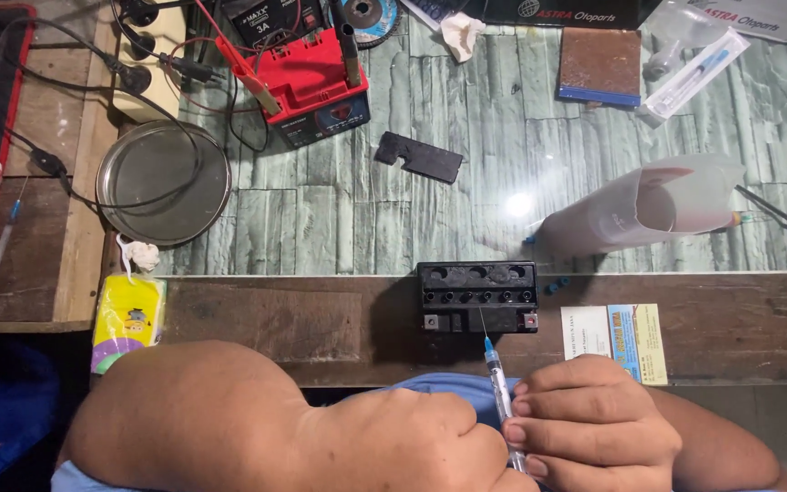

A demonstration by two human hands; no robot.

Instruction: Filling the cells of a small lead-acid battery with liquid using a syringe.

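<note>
One clear syringe (500, 392) with blue hub and thin needle, gripped by both the left hand (412, 442) and right hand (589, 424), points at one black battery (477, 297) on the bench (275, 319).

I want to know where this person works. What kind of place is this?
Probably a small repair workshop for batteries. A black battery with open filler holes sits on the bench, a red charger with clip leads stands behind it, and both hands hold a syringe.
</note>
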